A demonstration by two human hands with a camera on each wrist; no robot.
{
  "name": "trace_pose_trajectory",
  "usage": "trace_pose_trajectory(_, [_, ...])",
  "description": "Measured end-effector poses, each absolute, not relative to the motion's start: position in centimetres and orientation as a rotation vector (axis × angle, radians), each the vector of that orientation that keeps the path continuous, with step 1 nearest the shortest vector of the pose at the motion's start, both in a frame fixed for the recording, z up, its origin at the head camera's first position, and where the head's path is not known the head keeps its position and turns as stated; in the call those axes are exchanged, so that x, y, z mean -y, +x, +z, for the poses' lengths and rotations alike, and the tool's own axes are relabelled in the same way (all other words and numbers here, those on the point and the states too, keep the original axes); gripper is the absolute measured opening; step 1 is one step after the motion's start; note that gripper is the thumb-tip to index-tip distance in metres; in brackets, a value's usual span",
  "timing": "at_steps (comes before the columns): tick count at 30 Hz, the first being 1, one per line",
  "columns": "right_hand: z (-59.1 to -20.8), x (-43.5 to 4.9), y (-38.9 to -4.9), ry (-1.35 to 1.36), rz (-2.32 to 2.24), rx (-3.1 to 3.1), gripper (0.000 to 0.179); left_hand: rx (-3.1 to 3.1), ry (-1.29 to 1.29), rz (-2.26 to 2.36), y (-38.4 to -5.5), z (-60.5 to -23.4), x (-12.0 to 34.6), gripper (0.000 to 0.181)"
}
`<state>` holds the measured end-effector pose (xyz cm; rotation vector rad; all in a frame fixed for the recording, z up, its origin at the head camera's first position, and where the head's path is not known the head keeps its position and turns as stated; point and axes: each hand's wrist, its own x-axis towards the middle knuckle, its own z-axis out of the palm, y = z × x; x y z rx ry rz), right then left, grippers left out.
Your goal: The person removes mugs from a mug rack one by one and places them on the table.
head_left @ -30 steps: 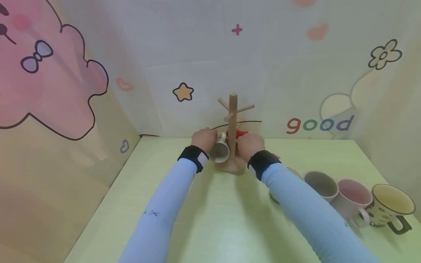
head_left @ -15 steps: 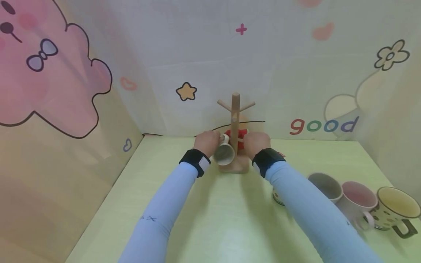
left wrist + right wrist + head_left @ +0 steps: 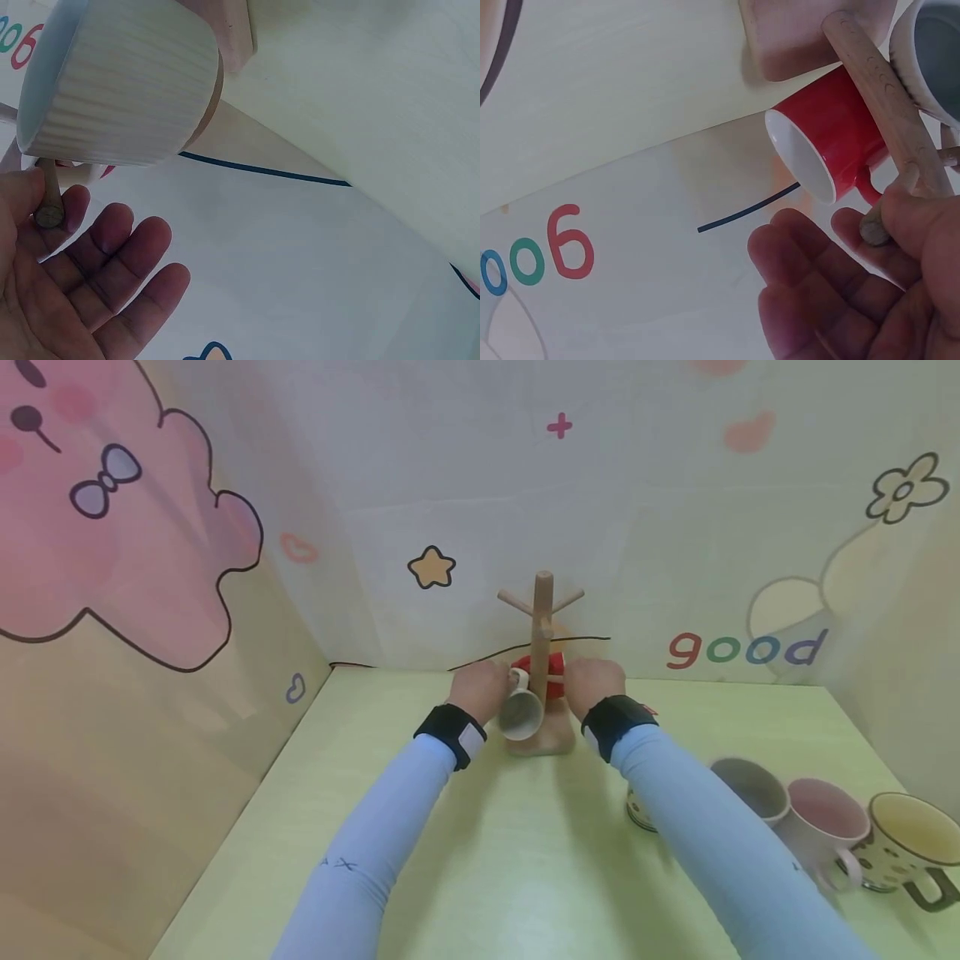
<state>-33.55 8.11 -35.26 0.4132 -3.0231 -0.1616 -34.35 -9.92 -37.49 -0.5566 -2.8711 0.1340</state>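
Observation:
A wooden mug tree (image 3: pixel 542 635) stands at the back of the table. A white mug (image 3: pixel 521 717) with a ribbed outside (image 3: pixel 142 82) hangs on its lower left peg. My left hand (image 3: pixel 480 689) pinches the end of that peg (image 3: pixel 49 214) between thumb and index finger, its other fingers loosely spread. With thumb and index finger my right hand (image 3: pixel 595 685) pinches the lower right peg (image 3: pixel 876 229). Behind the post hangs a red mug (image 3: pixel 832 127) with a white inside, partly hidden by the post in the head view.
At the right of the table stand a grey-lined mug (image 3: pixel 750 789), a pink mug (image 3: pixel 825 818) and a spotted cream mug (image 3: pixel 907 839) with a dark handle. Another spotted mug (image 3: pixel 639 812) is mostly hidden by my right forearm. A printed curtain (image 3: pixel 480 460) rises close behind the tree.
The mug tree has turned: its upper front peg has swung from left of the post to facing me. More of the red mug shows. Both hands move with the pegs; the head view has shifted slightly.

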Motion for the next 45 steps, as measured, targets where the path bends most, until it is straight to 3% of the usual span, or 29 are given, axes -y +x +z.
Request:
trace_pose_trajectory(9, [-35.0, -8.3, -33.7, 0.414, -0.173, 3.030, 0.013, 2.832, -0.634, 0.442, -33.9, -37.3, 9.6, 0.019])
trace_pose_trajectory(21, [-34.9, -8.5, -34.1, 0.435, -0.168, 3.024, 0.011, 2.865, -0.558, 0.379, -33.3, -37.5, 8.9, 0.014])
trace_pose_trajectory(45, [-35.1, -9.5, -35.4, 0.463, -0.033, 2.998, 0.010, 3.049, -0.446, 0.212, -32.4, -37.2, 7.3, 0.023])
